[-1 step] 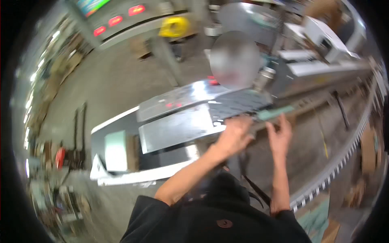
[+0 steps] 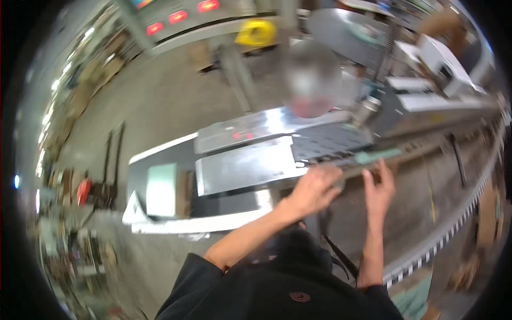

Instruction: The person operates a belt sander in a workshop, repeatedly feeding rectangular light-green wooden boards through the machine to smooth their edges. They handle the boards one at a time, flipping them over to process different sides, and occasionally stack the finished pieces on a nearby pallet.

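At the near edge of the bench my left hand [image 2: 317,188] has its fingers curled in. A small greyish bit shows at its fingertips, too blurred to name. To its right is my right hand [image 2: 380,190], thumb and fingers apart, just below a long pale green tool or strip [image 2: 377,155] lying along the edge; whether they touch I cannot tell. A flat silvery metal panel [image 2: 245,165] lies left of my left hand. Behind my hands is a dark ridged surface [image 2: 332,140].
A pale green and brown box [image 2: 161,189] stands at the bench's left end. A metal cylinder [image 2: 367,111] stands behind the green strip. White cartons [image 2: 445,61] sit at the far right. A striped curved edge [image 2: 426,257] runs along the right. A blurred round patch hides part of the back.
The whole view has shifted, so the bench and my hands sit farther right in it. My left hand is slightly nearer to me against the bench edge. My right hand stays by the green strip.
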{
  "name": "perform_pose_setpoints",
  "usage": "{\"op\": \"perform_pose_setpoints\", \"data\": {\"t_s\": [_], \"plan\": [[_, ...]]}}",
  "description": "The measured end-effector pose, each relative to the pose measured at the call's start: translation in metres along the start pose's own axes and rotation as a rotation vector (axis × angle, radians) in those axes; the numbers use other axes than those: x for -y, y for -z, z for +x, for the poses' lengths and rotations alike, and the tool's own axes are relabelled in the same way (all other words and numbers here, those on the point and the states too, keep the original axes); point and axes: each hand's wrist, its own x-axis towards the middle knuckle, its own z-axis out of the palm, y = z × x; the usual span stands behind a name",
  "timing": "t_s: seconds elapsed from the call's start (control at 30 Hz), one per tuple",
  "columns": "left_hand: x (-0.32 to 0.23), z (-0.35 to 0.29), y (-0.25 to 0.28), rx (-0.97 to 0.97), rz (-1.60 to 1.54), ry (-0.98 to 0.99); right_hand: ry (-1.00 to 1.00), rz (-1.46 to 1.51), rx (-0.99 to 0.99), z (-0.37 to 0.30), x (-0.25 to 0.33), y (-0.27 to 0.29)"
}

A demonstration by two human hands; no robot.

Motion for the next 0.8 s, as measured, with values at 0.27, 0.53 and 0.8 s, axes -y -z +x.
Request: {"op": "perform_pose_setpoints", "data": {"t_s": [0.27, 0.53, 0.8], "plan": [[0.041, -0.161, 0.218, -0.518, 0.587, 0.405, 0.836, 0.720, 0.043, -0.029, 0.252, 0.026], [0.092, -0.300, 0.296, -0.264, 0.896, 1.140, 0.201, 1.425, 0.951, -0.011, 0.367, 0.051], [0.097, -0.276, 0.313, -0.068, 0.704, 1.297, 0.635, 1.458, 0.610, -0.033, 0.397, 0.008]]}}
